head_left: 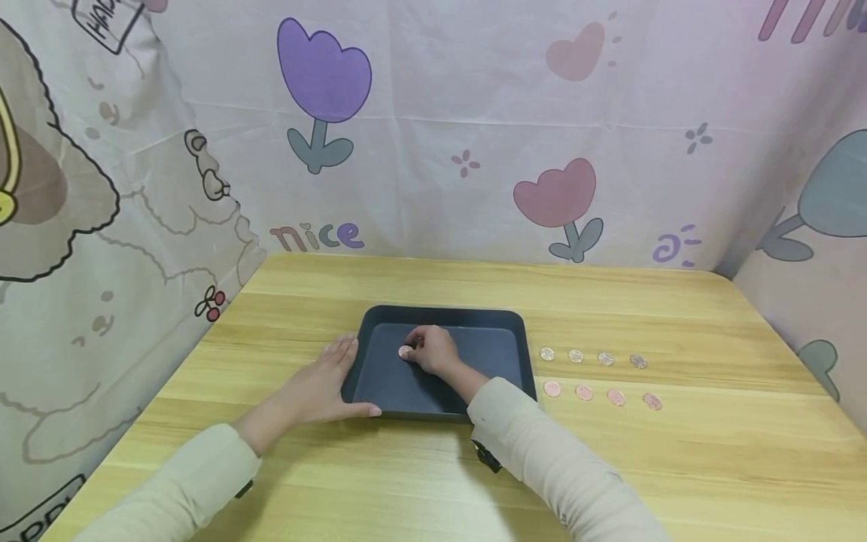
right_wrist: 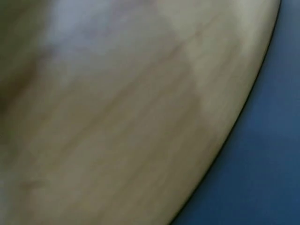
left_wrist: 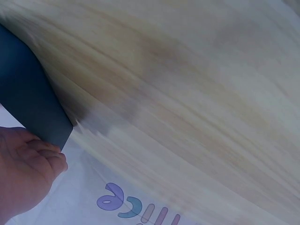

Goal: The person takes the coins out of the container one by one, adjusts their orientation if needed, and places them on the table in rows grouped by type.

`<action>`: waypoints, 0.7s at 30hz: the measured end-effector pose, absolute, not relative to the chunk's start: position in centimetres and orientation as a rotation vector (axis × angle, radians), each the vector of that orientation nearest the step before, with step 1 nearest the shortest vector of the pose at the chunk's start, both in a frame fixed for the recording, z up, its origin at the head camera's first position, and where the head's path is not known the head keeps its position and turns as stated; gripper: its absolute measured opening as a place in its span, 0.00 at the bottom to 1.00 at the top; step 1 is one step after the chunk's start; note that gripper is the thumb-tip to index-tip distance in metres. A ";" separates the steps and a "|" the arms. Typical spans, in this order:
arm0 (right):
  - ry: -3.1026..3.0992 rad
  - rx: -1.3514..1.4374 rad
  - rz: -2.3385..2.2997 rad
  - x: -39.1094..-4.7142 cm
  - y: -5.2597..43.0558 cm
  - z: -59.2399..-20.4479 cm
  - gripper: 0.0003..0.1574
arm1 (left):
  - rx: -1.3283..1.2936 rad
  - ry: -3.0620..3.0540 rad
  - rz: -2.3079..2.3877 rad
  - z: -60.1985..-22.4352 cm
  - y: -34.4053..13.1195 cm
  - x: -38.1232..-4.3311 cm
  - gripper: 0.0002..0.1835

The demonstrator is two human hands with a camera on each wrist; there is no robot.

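A dark rectangular baking tray (head_left: 433, 414) lies on the wooden table. My left hand (head_left: 321, 388) is spread around its near left corner, fingers along the left wall and thumb at the front edge. In the left wrist view the fingers of that left hand (left_wrist: 33, 164) touch the outer side of the tray (left_wrist: 35, 101). Over the tray's floor my right hand (head_left: 433, 350) pinches a coppery coin (head_left: 405, 351) between thumb and fingers. The right wrist view shows only the tray (right_wrist: 253, 154) and blurred table, not the hand.
Right of the tray lie two rows of several coins: silvery ones (head_left: 576, 356) behind, coppery ones (head_left: 584, 392) in front. A printed cloth (head_left: 433, 196) hangs behind the table (head_left: 379, 482) and along its sides.
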State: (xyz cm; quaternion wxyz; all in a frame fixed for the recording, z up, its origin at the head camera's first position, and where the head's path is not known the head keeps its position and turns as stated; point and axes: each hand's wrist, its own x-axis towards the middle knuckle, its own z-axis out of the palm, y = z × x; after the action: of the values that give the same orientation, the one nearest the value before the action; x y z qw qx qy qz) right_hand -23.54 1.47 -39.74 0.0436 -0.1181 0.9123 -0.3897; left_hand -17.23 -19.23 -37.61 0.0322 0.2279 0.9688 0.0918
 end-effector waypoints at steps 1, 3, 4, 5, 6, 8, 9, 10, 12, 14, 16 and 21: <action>2.798 -0.368 -1.172 -23.5 1.4 -39.7 0.12 | 0.696 2.982 0.284 -37.6 -19.2 -17.2 0.64; 2.799 -0.362 -1.139 -23.5 1.3 -39.6 0.11 | 0.694 2.981 0.287 -37.6 -19.2 -17.2 0.64; 2.802 -0.359 -1.116 -23.5 1.3 -39.6 0.10 | 0.691 2.980 0.285 -37.6 -19.2 -17.2 0.64; 2.804 -0.350 -1.090 -23.5 1.2 -39.5 0.09 | 0.685 2.978 0.285 -37.6 -19.2 -17.2 0.64; 2.806 -0.341 -1.067 -23.5 1.2 -39.5 0.08 | 0.686 2.978 0.283 -37.6 -19.2 -17.2 0.64; 2.810 -0.324 -1.037 -23.6 1.1 -39.4 0.08 | 0.687 2.977 0.276 -37.6 -19.2 -17.2 0.64; 2.813 -0.313 -1.034 -23.6 1.1 -39.4 0.08 | 0.685 2.977 0.273 -37.6 -19.2 -17.2 0.64; 2.813 -0.298 -1.053 -23.6 1.1 -39.4 0.08 | 0.686 2.977 0.272 -37.7 -19.2 -17.2 0.64; 2.812 -0.270 -1.115 -23.5 1.2 -39.4 0.09 | 0.688 2.980 0.273 -37.7 -19.2 -17.2 0.64; 2.799 -0.241 -1.191 -23.3 1.4 -39.3 0.08 | 0.686 2.983 0.278 -37.7 -19.2 -17.1 0.64; 2.795 -0.218 -1.249 -23.1 1.7 -39.3 0.09 | 0.687 2.986 0.284 -37.7 -19.2 -17.1 0.64; 2.742 -0.162 -1.351 -22.8 3.0 -39.1 0.11 | 0.680 2.989 0.299 -37.7 -19.2 -17.1 0.64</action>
State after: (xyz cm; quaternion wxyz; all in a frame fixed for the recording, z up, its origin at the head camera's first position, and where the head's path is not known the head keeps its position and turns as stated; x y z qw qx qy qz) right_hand -22.76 3.04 -39.12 0.0401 -0.0527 0.8951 -0.4409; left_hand -17.10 -19.18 -37.73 0.0308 0.2206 0.9700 0.0972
